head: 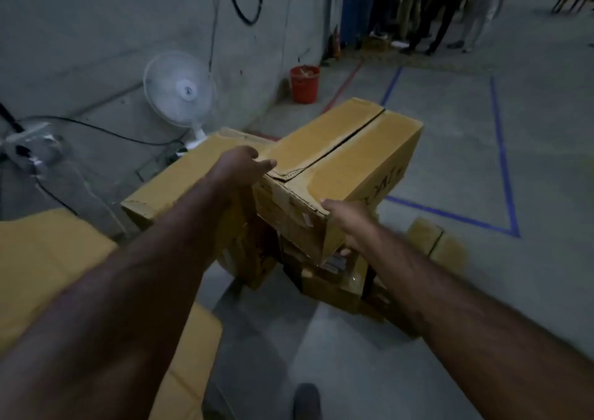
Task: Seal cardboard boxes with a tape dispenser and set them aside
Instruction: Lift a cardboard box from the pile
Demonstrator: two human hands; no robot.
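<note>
A long brown cardboard box [350,149] is held up off the floor, its top flaps meeting along a seam that gapes slightly with no tape visible on it. My left hand [241,168] grips the box's near left top edge, thumb lying on the flap. My right hand [348,223] holds the near right corner, fingers curled under the bottom edge. No tape dispenser is in view.
Another closed box [180,178] lies behind and left of the held one, more boxes [334,281] sit below it, and flat cardboard [48,259] lies at left. A white fan [180,90], red bucket [304,84], cables and standing people [418,8] line the far side. Blue floor tape [501,149] marks a bay at right.
</note>
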